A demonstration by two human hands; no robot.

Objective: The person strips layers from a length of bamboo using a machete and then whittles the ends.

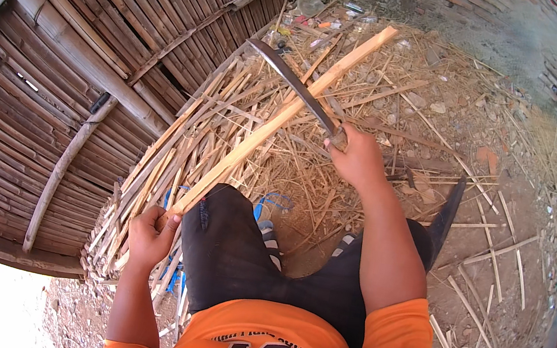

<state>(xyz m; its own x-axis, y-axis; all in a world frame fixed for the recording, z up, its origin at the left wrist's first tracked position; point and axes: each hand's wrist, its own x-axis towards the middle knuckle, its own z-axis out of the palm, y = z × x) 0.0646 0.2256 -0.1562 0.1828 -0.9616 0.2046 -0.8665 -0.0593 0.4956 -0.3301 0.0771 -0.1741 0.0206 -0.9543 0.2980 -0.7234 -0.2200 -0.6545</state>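
Note:
My left hand (151, 232) is closed round the near end of a long, pale wooden strip (255, 140), beside my left knee. The strip slants away to the upper right, passing over my left thigh. In my right hand (357, 159) is the handle of a machete (292, 78), held in a closed grip. Its dark, slightly curved blade points to the upper left and crosses over the strip about two thirds of the way along. Whether the edge touches the wood I cannot tell.
Split wood strips (178, 140) lie heaped at the left, along a bamboo wall (96, 36). Shavings and loose sticks (482, 315) litter the dirt floor. A brick wall (457, 13) stands at the back. A dark, pointed blade-like piece (446, 219) is beside my right knee.

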